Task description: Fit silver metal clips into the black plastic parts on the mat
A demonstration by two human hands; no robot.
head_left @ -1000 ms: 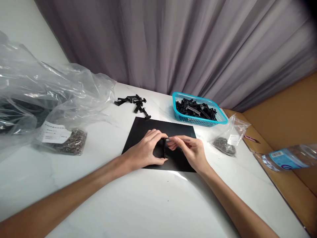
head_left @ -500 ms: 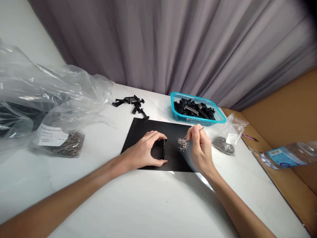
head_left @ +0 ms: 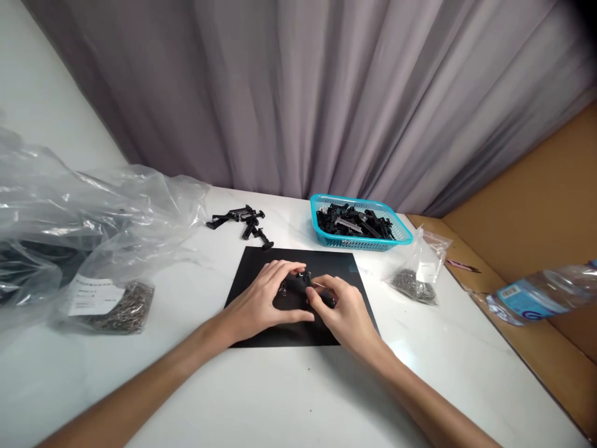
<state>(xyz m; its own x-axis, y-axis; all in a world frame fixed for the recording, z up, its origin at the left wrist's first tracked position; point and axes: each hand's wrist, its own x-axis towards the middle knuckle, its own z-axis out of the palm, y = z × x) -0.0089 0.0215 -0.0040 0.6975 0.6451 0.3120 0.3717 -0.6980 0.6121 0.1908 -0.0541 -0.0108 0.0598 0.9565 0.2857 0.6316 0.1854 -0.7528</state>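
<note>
As L hand [head_left: 261, 298] and R hand [head_left: 342, 308] meet over blk mat [head_left: 336, 261]: blk part [head_left: 304, 277] is betw. their fingertips, above the mat, mostly hidden by fingers.
L hand: fingertips at far end of part, thumb well apart from them, not clenched; can't make out if it truly grips.
R hand: thumb + index pinched, seemingly round a thin sliver [head_left: 319, 285] at near side of part; whether part is pinched too, can't say.
Part, risk: could twist or tip if R hand presses while L thumb gives no support; cause = one-sided hold.
Sliver, risk: v. thin, could slip or ping off if pinch is off-angle; also hard to see past knuckles, so misalignment poss.
Metal bits [head_left: 283, 288]: on mat, just beside L fingers; a sweep of that hand could scatter them.
Loose blk parts [head_left: 241, 214]: heap on table beyond mat, clear of both hands; low risk.
Blue basket [head_left: 329, 239]: full of blk pcs, beyond mat; spill only if knocked.
R-side bag [head_left: 413, 285]: near basket, to right of mat; R forearm swinging wide could nudge it, prob. minor.
</note>
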